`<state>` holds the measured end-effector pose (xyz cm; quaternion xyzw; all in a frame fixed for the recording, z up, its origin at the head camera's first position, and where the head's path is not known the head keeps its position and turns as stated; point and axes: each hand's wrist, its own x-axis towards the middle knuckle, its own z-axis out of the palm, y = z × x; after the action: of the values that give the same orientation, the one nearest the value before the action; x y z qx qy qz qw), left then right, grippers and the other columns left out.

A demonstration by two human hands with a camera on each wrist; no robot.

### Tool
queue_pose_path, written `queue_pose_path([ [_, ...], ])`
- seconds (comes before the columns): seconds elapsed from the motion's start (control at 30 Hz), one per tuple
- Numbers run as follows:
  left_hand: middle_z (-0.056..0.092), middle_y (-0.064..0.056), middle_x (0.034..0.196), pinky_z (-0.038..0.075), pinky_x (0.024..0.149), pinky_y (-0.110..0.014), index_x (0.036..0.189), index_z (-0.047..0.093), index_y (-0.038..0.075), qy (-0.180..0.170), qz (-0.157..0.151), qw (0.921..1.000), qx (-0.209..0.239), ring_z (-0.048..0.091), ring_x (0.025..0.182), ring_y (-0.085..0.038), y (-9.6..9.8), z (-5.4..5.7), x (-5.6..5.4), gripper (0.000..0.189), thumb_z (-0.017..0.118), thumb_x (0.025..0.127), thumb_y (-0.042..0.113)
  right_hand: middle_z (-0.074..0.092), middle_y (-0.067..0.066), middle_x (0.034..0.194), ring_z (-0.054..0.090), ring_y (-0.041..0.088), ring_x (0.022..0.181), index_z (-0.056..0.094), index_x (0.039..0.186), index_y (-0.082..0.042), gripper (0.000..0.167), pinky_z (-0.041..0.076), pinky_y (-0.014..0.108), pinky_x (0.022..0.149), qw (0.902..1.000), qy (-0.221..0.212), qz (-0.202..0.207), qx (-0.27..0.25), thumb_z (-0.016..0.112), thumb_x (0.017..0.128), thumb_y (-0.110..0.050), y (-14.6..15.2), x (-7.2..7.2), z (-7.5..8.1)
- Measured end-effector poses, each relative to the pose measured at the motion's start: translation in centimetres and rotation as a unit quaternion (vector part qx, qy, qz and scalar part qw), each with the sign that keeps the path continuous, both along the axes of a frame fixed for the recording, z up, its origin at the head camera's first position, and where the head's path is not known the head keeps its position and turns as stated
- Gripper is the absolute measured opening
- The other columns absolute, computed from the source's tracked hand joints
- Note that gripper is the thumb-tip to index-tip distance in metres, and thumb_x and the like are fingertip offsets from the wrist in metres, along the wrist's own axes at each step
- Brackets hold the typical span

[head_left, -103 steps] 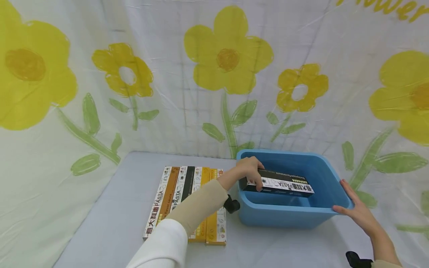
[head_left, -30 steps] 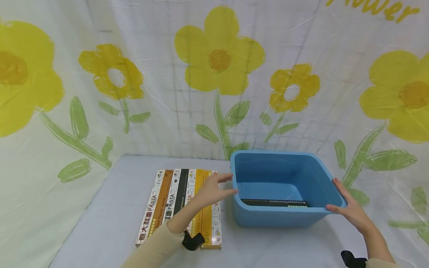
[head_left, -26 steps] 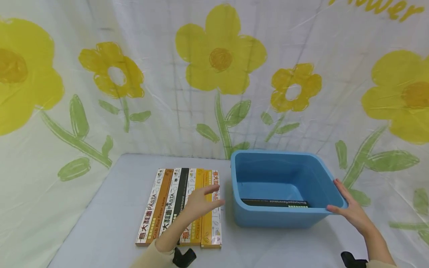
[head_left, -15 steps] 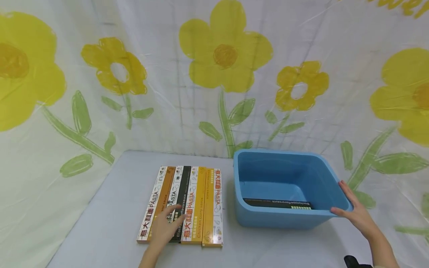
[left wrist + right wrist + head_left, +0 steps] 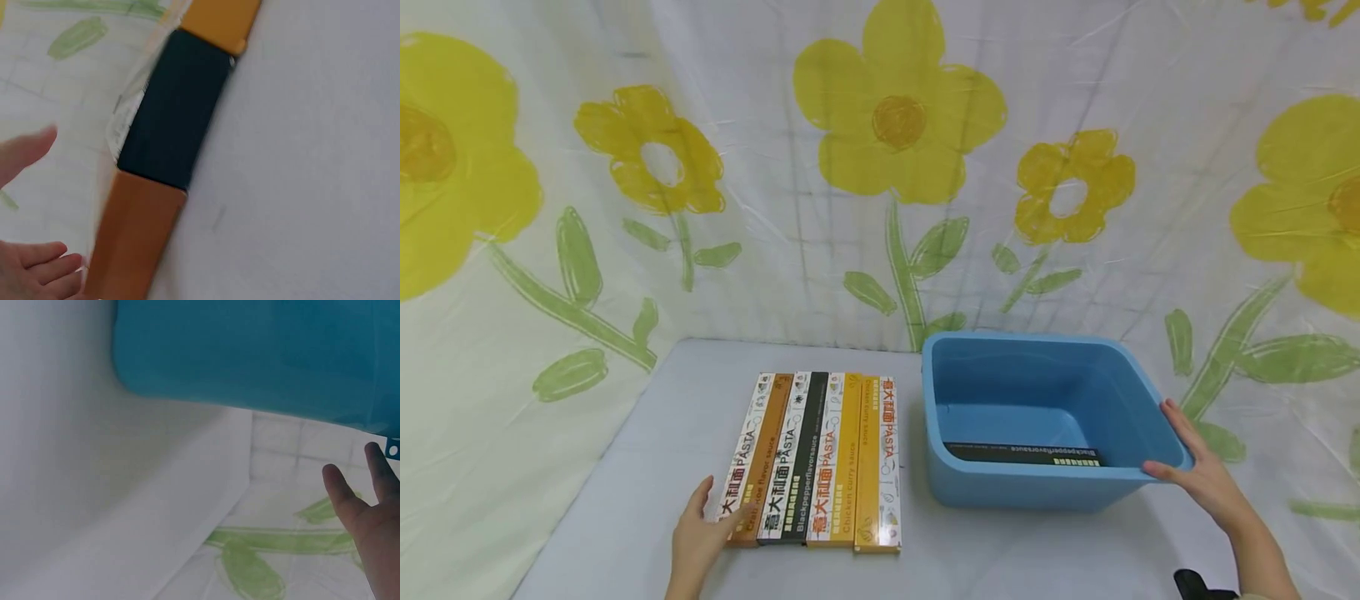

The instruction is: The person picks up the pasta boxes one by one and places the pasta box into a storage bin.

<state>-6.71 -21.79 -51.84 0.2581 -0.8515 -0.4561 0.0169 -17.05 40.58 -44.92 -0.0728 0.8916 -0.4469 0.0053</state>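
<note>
On the table lies a row of pasta boxes: a brown crab roe one [image 5: 767, 450] at the left, a black pepper one [image 5: 808, 467], then two yellow chicken curry ones [image 5: 847, 450]. My left hand [image 5: 692, 533] is at the near left end of the crab roe box, thumb and fingers spread about it. In the left wrist view its thumb stands off the box; whether the fingertips touch is unclear. My right hand [image 5: 1206, 483] rests with extended fingers at the near right corner of a blue bin [image 5: 1015, 490]. Inside the bin, another black pepper pasta box [image 5: 1022, 455] lies along the near wall.
A white curtain [image 5: 760, 250] printed with yellow flowers hangs behind the table [image 5: 647, 450]. The bin stands right of the box row, with a narrow strip of table between them.
My left hand let go of a black pasta box in the bin, then moved left across the row to the crab roe box. The right hand stayed at the bin's corner.
</note>
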Motion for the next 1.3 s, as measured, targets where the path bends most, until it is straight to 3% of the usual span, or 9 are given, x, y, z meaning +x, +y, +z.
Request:
queue_pose_path([
  [0.13, 0.024, -0.041, 0.145, 0.026, 0.106, -0.063, 0.147, 0.013, -0.015, -0.041, -0.041, 0.9983, 0.002, 0.027, 0.131, -0.057, 0.0, -0.9, -0.2, 0.114, 0.083, 0.074, 0.038, -0.012, -0.023, 0.156, -0.008, 0.058, 0.137, 0.0, 0.156, -0.013, 0.092, 0.009, 0.083, 0.091, 1.0, -0.001, -0.001, 0.005, 0.064, 0.091, -0.017, 0.0, -0.1, 0.1],
  [0.27, 0.025, -0.041, 0.144, 0.027, 0.104, -0.064, 0.148, 0.011, -0.015, -0.042, -0.041, 0.9983, 0.002, 0.03, 0.128, -0.057, 0.5, -1.3, -0.2, 0.121, 0.087, 0.069, 0.038, -0.016, -0.006, 0.16, -0.007, 0.058, 0.137, 0.0, 0.156, -0.012, 0.092, 0.01, 0.083, 0.091, 0.9999, -0.004, -0.001, 0.01, 0.064, 0.091, -0.017, 0.1, -0.1, 0.0],
  [0.47, 0.03, -0.039, 0.143, 0.028, 0.104, -0.064, 0.148, 0.013, -0.013, -0.03, -0.039, 0.9987, 0.012, 0.036, 0.126, -0.054, 0.9, -1.4, 0.5, 0.122, 0.089, 0.066, 0.034, -0.013, -0.022, 0.156, -0.01, 0.055, 0.138, -0.001, 0.156, -0.016, 0.092, 0.008, 0.083, 0.092, 1.0, -0.006, -0.004, 0.004, 0.064, 0.092, -0.017, 0.2, 0.0, -0.1],
  [0.67, 0.039, -0.035, 0.14, 0.033, 0.102, -0.061, 0.148, 0.019, -0.01, -0.021, -0.041, 0.9989, 0.0, 0.044, 0.122, -0.048, 1.0, -1.9, 2.3, 0.117, 0.09, 0.062, 0.026, -0.016, -0.014, 0.158, -0.007, 0.06, 0.136, -0.002, 0.156, -0.016, 0.092, 0.009, 0.084, 0.09, 0.9999, -0.009, -0.008, 0.009, 0.064, 0.091, -0.019, 0.1, 0.1, -0.1],
  [0.8, 0.045, -0.032, 0.133, 0.04, 0.095, -0.06, 0.147, 0.021, -0.011, -0.044, -0.051, 0.9971, -0.035, 0.052, 0.11, -0.041, 0.7, -2.1, 3.1, 0.109, 0.084, 0.064, 0.022, -0.015, -0.011, 0.16, -0.008, 0.058, 0.137, -0.001, 0.156, -0.017, 0.092, 0.008, 0.083, 0.091, 0.9999, -0.004, -0.005, 0.008, 0.063, 0.091, -0.017, 0.0, -0.1, 0.0],
  [1.0, 0.041, -0.039, 0.126, 0.042, 0.09, -0.06, 0.141, 0.019, -0.019, -0.075, -0.068, 0.9911, -0.087, 0.051, 0.101, -0.043, -0.2, -1.7, 3.1, 0.101, 0.076, 0.064, 0.013, -0.012, -0.022, 0.157, -0.009, 0.055, 0.139, 0.0, 0.157, -0.015, 0.092, 0.007, 0.083, 0.093, 1.0, -0.001, -0.005, 0.007, 0.064, 0.091, -0.017, -0.1, -0.2, 0.1],
  [1.13, 0.046, -0.037, 0.123, 0.043, 0.088, -0.059, 0.141, 0.023, -0.018, -0.066, -0.048, 0.9938, -0.076, 0.053, 0.098, -0.04, 0.0, -1.7, 2.9, 0.101, 0.08, 0.067, 0.02, -0.012, -0.021, 0.157, -0.009, 0.057, 0.138, 0.0, 0.156, -0.015, 0.092, 0.007, 0.083, 0.092, 0.9999, -0.005, -0.009, 0.007, 0.064, 0.091, -0.017, -0.1, -0.1, 0.1],
  [1.3, 0.054, -0.032, 0.116, 0.045, 0.079, -0.05, 0.143, 0.029, -0.011, -0.062, 0.019, 0.9971, -0.04, 0.055, 0.092, -0.037, 0.5, -1.9, 2.8, 0.099, 0.083, 0.066, 0.021, -0.01, -0.026, 0.155, -0.008, 0.057, 0.138, 0.0, 0.157, -0.017, 0.092, 0.007, 0.083, 0.092, 0.9999, -0.002, -0.01, 0.006, 0.064, 0.091, -0.018, 0.0, 0.0, 0.0],
])
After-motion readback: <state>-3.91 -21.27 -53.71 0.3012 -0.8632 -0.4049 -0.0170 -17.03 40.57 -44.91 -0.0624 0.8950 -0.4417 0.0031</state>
